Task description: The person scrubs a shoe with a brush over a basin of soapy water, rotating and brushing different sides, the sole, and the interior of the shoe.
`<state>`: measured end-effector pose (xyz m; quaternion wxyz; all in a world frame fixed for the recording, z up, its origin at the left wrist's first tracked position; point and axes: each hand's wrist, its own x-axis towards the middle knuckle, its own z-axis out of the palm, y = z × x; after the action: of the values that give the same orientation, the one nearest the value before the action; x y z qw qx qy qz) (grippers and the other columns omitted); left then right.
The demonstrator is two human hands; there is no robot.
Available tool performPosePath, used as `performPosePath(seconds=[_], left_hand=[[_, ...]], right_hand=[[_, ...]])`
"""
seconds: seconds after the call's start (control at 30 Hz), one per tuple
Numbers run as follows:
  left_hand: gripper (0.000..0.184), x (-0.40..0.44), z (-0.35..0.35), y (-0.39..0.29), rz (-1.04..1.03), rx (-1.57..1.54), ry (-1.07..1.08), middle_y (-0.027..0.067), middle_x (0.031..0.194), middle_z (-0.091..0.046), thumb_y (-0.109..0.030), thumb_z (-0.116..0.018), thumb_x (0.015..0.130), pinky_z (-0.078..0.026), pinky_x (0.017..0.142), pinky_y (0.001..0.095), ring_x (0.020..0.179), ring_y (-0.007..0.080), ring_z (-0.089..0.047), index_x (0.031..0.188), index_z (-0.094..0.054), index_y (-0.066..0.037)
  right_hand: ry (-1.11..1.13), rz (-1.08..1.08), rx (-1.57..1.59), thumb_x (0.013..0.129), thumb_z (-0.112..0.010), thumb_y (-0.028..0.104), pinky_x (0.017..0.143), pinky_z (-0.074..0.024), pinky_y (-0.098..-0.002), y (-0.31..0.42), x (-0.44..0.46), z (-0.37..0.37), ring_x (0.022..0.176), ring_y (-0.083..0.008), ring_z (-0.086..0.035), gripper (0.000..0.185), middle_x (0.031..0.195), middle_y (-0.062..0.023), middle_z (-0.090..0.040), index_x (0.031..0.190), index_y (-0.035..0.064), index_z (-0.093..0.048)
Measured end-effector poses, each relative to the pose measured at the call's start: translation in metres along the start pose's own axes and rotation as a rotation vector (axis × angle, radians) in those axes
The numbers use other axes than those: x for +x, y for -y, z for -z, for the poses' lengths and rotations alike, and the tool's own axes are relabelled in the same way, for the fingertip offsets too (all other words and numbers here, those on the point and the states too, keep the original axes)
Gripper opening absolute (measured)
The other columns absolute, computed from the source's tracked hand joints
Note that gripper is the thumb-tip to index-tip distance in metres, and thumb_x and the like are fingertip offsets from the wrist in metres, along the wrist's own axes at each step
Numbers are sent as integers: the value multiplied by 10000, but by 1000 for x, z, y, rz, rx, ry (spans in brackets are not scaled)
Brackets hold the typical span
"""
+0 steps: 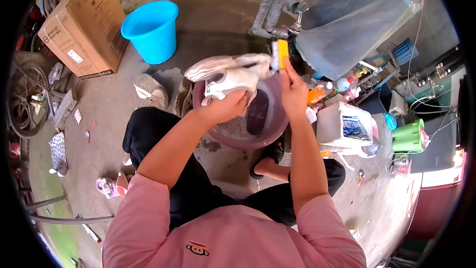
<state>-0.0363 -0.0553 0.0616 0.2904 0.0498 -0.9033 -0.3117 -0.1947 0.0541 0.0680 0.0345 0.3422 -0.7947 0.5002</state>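
My left hand (227,106) is closed around a white shoe (230,80), holding it tilted above the basin with its sole side facing away from me. In my right hand (293,87) is a scrub brush (279,54) with a yellow back and white bristles. The bristles point left and are at the shoe's right end; whether they touch it I cannot tell. Below both hands stands a mauve plastic basin (233,142) with cloudy water. A dark, oblong thing (257,112) lies in that water, its kind unclear.
A blue bucket (152,32) and a cardboard box (84,25) stand at the back left. Another shoe (150,90) lies left of the basin. Wrapped pipes with a tap (297,20) rise behind it. To the right are bottles (320,93), a white container (342,125) and a green bucket (409,136).
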Motion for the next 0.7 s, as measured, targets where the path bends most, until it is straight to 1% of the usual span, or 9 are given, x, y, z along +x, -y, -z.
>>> performPosePath(seconds=[0.07, 0.13, 0.17, 0.2, 0.3, 0.4, 0.47, 0.6, 0.7], left_hand=[[196, 1, -1, 3, -15, -72, -38, 127, 781, -562, -155, -459, 850, -437, 610, 333, 681, 245, -557, 953, -538, -8], [168, 15, 27, -13, 402, -461, 248, 88, 679, -529, -117, -429, 861, -425, 548, 308, 596, 184, -538, 910, -517, 17], [159, 18, 36, -18, 618, -662, 391, 68, 628, -513, -98, -414, 866, -419, 518, 295, 553, 154, -528, 888, -506, 30], [154, 16, 32, -13, 612, -729, 311, 48, 525, -464, -86, -419, 858, -370, 430, 261, 422, 126, -461, 877, -495, 46], [172, 15, 32, -11, 588, -664, 383, 48, 554, -484, -113, -425, 847, -371, 424, 270, 429, 116, -463, 857, -511, 35], [185, 17, 38, -16, 560, -589, 394, 48, 565, -496, -136, -448, 831, -373, 419, 273, 426, 110, -465, 866, -535, 24], [191, 16, 44, -11, 567, -582, 381, 51, 577, -506, -150, -471, 815, -380, 424, 273, 421, 111, -467, 876, -552, 13], [202, 17, 53, -20, 574, -516, 241, 61, 631, -554, -132, -487, 782, -416, 512, 249, 545, 110, -518, 893, -580, 9], [213, 9, 37, 10, 454, -519, 199, 62, 814, -594, -97, -489, 801, -434, 661, 234, 751, 93, -543, 957, -578, 18]], right_hand=[[-123, 161, 80, 847, -544, 200, 468, -378, -247, -52, 14, 1, 467, -91, -409, 326, 622, -71, -566, 1158, 104, -532], [-34, -285, 411, 865, -527, 227, 444, -316, -184, -31, 10, 24, 453, -52, -349, 338, 633, 9, -552, 1176, 94, -520], [-24, -329, 552, 864, -533, 252, 414, -266, -151, -23, 7, 29, 441, -21, -303, 365, 638, 49, -523, 1197, 107, -502], [19, -341, 525, 860, -541, 252, 406, -274, -153, -13, 4, 34, 437, -21, -313, 359, 640, 51, -522, 1188, 111, -511], [146, -314, 488, 843, -567, 229, 366, -288, -161, 1, -7, 32, 414, -15, -341, 315, 672, 42, -542, 1137, 118, -558], [299, -8, 356, 744, -684, 189, 587, -434, -195, -9, -16, 21, 638, -46, -502, 411, 777, 14, -582, 1118, 65, -563], [469, -168, 397, 705, -717, 192, 658, -436, -216, 9, -22, 27, 714, -62, -515, 437, 777, 2, -585, 1085, 32, -572], [624, -127, 405, 658, -750, 217, 666, -437, -237, 11, -38, 27, 740, -81, -524, 438, 793, -29, -587, 992, -17, -589], [598, -86, 293, 690, -724, 219, 644, -433, -251, 17, -40, 31, 720, -102, -524, 377, 808, -44, -581, 940, -29, -589]])
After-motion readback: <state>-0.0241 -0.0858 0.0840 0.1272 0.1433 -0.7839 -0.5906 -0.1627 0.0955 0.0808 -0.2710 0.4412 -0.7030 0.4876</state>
